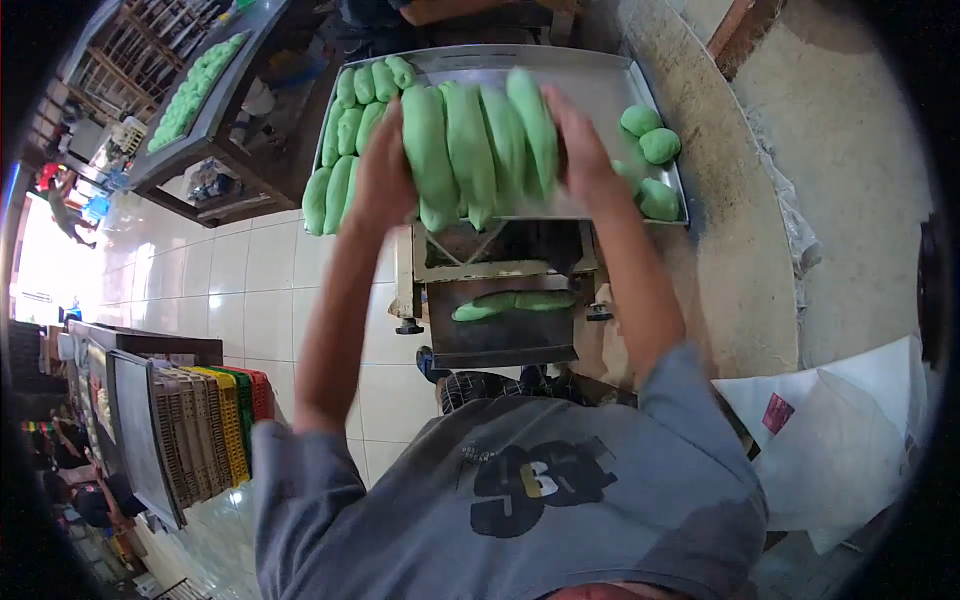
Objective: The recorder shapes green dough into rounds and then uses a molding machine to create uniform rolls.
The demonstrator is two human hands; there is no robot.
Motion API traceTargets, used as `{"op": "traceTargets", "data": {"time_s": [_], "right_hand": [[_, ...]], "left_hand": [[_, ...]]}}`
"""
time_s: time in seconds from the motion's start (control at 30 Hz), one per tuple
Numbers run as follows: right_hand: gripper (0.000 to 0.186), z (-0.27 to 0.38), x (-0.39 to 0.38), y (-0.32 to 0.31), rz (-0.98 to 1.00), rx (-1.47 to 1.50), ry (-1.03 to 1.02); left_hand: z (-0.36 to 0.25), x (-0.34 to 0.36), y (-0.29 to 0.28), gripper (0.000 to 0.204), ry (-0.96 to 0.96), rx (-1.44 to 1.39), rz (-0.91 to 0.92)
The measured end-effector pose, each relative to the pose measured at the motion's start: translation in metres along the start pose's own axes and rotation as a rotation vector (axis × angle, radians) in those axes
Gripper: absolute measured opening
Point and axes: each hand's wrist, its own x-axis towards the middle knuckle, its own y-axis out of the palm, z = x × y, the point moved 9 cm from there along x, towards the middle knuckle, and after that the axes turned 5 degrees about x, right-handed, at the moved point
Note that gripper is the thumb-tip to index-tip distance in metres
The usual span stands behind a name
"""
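Several long green dough pieces (478,140) are pressed in a row between my two hands, above a metal tray (600,85). My left hand (385,170) holds the left end of the row and my right hand (580,150) holds the right end. More green dough rolls (345,150) lie in rows on the tray's left side. A few rounder green dough balls (650,140) sit at its right edge. Below the tray, a flat green dough piece (515,302) lies on the outlet plate of a metal machine (500,335).
Another tray of green dough (195,90) rests on a rack at the upper left. Coloured plastic crates (215,425) stand stacked at the lower left by a white tiled floor (250,290). White sacks (850,430) lie at the right. A person's arm (460,10) shows beyond the tray.
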Motion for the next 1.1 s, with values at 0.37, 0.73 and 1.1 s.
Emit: {"op": "traceTargets", "data": {"time_s": [0.37,0.73,1.1], "right_hand": [[0.032,-0.144,-0.133,-0.084,-0.398,-0.786,-0.144],[0.03,-0.319,-0.315,-0.231,-0.343,-1.039,0.653],[0.044,-0.279,-0.175,-0.276,-0.112,-2.17,0.549]], "left_hand": [[0.054,-0.078,-0.065,0.03,0.332,0.716,-0.403],[0.393,-0.199,-0.095,0.052,-0.76,1.563,0.619],[0.374,-0.086,-0.132,0.07,-0.089,2.025,0.082]]}}
